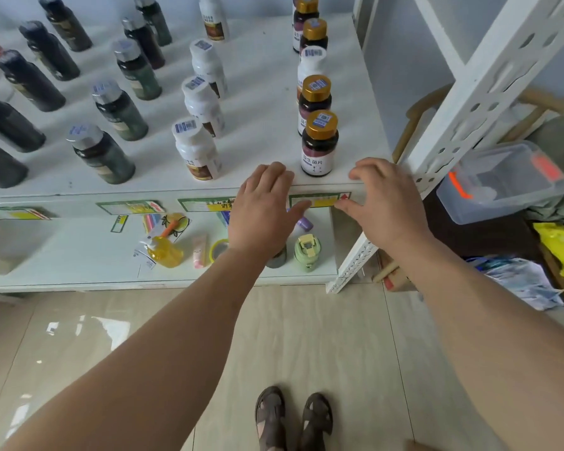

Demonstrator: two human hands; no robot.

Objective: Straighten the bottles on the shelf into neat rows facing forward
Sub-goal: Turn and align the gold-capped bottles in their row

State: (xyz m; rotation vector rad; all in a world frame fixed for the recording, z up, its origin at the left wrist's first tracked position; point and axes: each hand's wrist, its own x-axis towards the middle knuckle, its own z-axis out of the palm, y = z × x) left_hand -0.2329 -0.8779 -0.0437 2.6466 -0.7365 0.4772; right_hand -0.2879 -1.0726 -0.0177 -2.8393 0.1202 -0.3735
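Note:
On the white shelf the bottles stand in rows running front to back. The rightmost row has dark bottles with gold caps, and its front bottle faces me with its white label. A row of white bottles stands to its left, then dark green bottles with silver caps, then black bottles at the far left. My left hand hovers at the shelf's front edge just left of the front gold-capped bottle, fingers apart. On the other side of that bottle my right hand is spread, holding nothing.
Price tags line the shelf's front edge. The lower shelf holds a yellow pump bottle, a green cup and small items. A white perforated post rises at right, with a clear plastic bin and bags behind it.

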